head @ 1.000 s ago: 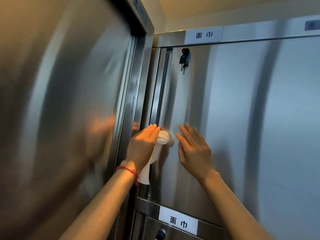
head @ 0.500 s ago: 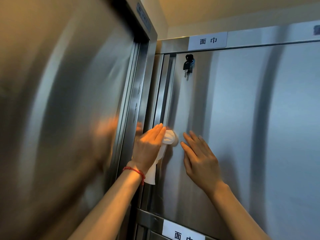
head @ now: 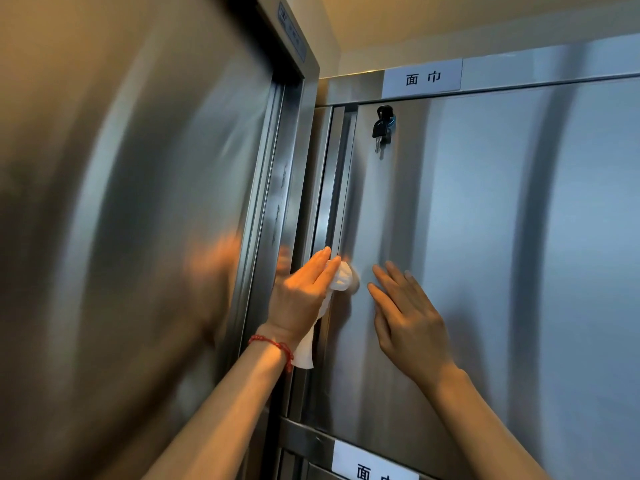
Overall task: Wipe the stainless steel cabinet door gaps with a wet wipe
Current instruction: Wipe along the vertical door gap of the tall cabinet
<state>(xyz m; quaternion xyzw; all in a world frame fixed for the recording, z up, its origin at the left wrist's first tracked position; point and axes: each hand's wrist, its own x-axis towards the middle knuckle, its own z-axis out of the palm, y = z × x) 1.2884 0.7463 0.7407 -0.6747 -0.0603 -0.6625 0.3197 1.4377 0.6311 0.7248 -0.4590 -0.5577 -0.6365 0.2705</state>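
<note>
Head view: a person's left hand point(head: 304, 292) presses a white wet wipe point(head: 341, 277) against the left edge of a stainless steel cabinet door point(head: 485, 254), right at the vertical door gap point(head: 332, 188) between the door and the cabinet frame. The left fingers are straight and held close together, pointing up along the gap; the wipe is bunched under the fingertips, and its loose tail hangs down past the wrist, ending just beside a red string bracelet point(head: 273, 342). Whether the thumb curls round the wipe cannot be told, as it is hidden behind the hand.

The right hand point(head: 405, 317) lies flat on the door face just beside the wipe, not touching it, its fingers straight and slightly spread, tips pointing up and to the left.

A bunch of keys point(head: 382, 128) hangs from the lock near the door's top left corner (black heads, metal blades down). Above the door a white label point(head: 422, 77) with two dark characters sits on the top rail; a second label point(head: 370, 465) shows on the rail below the door, cut off by the frame's lower edge. To the left stands a taller steel unit point(head: 138, 202), its surface blurred and carrying a warm reflection of the arm.
</note>
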